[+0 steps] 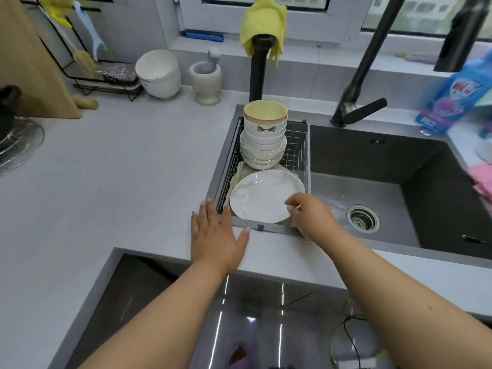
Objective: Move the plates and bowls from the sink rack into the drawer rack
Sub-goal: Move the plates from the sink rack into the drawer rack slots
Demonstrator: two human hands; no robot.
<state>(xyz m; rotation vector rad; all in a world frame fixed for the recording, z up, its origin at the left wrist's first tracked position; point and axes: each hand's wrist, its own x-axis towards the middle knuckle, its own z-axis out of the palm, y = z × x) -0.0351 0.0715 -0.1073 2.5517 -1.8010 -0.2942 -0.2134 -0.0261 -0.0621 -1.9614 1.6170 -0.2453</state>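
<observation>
Left hand (215,235) lies flat on the matte grey tabletop (106,166), fingers straight and spread, tips at the near-left corner of the wire sink rack (299,145). It holds nothing.

Right hand (310,217) is at the near-right rim of a glossy white plate (262,195); its fingers (291,201) curl over that rim. Whether they actually pinch the plate or only touch it cannot be told; the fingertips are slightly blurred.

The plate is round and shallow, with faint marbling, and lies tilted in the near end of the rack, just left of the right-hand fingers. A pale cloth beneath it is mostly hidden.

Beyond the plate, farther from both hands, stands a stack of white bowls (263,150), smooth-glazed; the top one is taller, with a yellowish interior and a small printed motif. The exact bowl count is unclear.

Right of the rack, a dark metal sink basin (399,166).
</observation>
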